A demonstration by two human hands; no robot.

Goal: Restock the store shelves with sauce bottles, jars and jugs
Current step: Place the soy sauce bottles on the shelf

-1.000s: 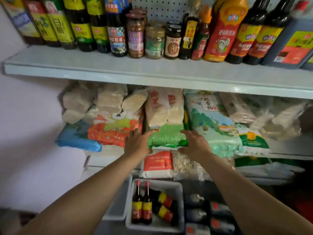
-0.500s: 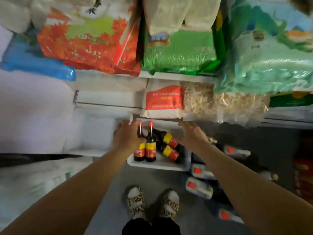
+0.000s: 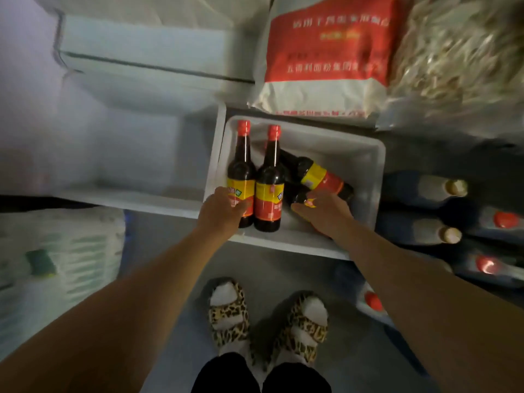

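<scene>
A white plastic bin [image 3: 371,154] on the floor holds dark sauce bottles with red caps and red-and-yellow labels. Two stand upright at its left side: the left bottle [image 3: 241,165] and the second bottle [image 3: 269,177]. Two more lie on their sides: the upper lying bottle [image 3: 320,177] and a lower lying bottle [image 3: 299,198] that is mostly hidden. My left hand [image 3: 221,211] wraps round the base of the left upright bottle. My right hand [image 3: 323,214] closes over the lower lying bottle.
An empty white bin [image 3: 127,154] sits left of the bottle bin. Above are a red-and-white flour bag [image 3: 326,52] and a bag of dried noodles [image 3: 453,52]. Capped jugs [image 3: 431,188] lie on the right. A white sack [image 3: 56,259] lies on the left, and my slippered feet [image 3: 229,313] are below.
My view dropped from the shelves to the floor bin. Both hands left the green bag on the shelf, came down into the bin and took hold of bottles.
</scene>
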